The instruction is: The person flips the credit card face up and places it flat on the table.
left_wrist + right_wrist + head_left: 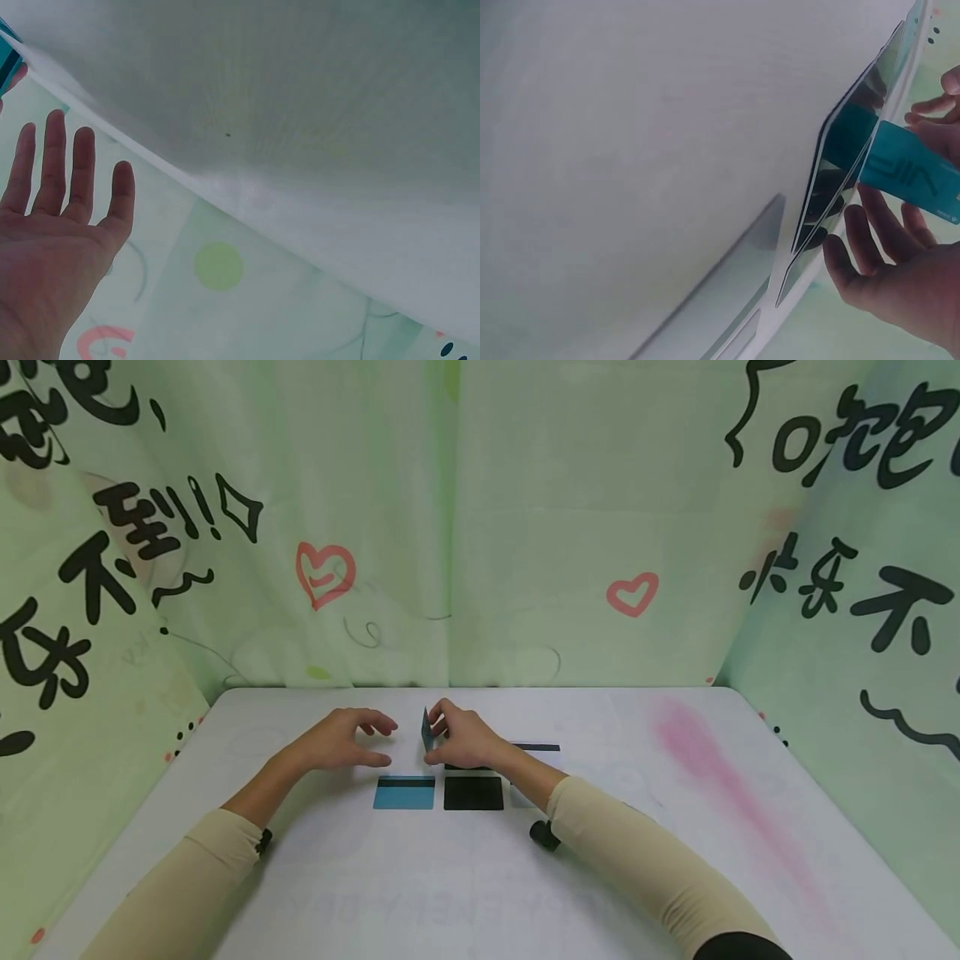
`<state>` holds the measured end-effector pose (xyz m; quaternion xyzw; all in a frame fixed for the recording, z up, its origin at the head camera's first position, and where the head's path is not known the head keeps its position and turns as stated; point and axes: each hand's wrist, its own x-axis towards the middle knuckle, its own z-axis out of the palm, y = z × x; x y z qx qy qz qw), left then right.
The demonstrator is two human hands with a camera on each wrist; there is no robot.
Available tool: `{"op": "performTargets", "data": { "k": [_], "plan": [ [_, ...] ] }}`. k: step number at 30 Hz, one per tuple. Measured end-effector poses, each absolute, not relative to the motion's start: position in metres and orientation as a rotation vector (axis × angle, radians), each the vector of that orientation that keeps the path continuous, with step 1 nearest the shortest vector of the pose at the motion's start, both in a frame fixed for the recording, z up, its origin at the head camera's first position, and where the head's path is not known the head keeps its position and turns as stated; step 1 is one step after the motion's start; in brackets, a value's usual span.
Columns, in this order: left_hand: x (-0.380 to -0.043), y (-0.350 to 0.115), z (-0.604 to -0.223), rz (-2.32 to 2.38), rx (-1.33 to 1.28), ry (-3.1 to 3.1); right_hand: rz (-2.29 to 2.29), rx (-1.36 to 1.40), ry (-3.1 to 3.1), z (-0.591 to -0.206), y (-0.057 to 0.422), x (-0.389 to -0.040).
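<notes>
My right hand (467, 739) pinches a teal card (909, 171) and holds it on edge above the white table. In the right wrist view its face carries large "VIP" lettering; in the left wrist view a dark stripe crosses it. My left hand (341, 742) is raised just left of that card, apart from it, with fingers spread and nothing held. Nearer me lie a blue card with a black stripe (403, 795) and a black card (473, 794), side by side. Another dark card is mostly hidden under my right hand.
Right of the black card, a pale card (521, 798) lies partly behind my right forearm. Beyond it is a whitish card with a black stripe (542, 747), also partly covered. The white table (360, 893) has a pink smear at right. Printed curtains stand around it.
</notes>
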<state>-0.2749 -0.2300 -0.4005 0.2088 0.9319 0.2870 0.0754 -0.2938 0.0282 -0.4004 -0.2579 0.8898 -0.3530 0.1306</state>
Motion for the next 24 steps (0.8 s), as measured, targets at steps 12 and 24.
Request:
{"op": "performTargets", "data": {
  "k": [12,24],
  "plan": [
    [-0.2733,-0.2302,-0.3986,0.854,0.631,2.795,-0.979,-0.739,2.593,-0.3978,0.0255,-0.2936],
    [-0.2747,-0.2291,-0.3991,0.855,0.601,2.787,-0.945,-0.72,2.61,-0.3979,0.0235,-0.2933]
  ]
}}
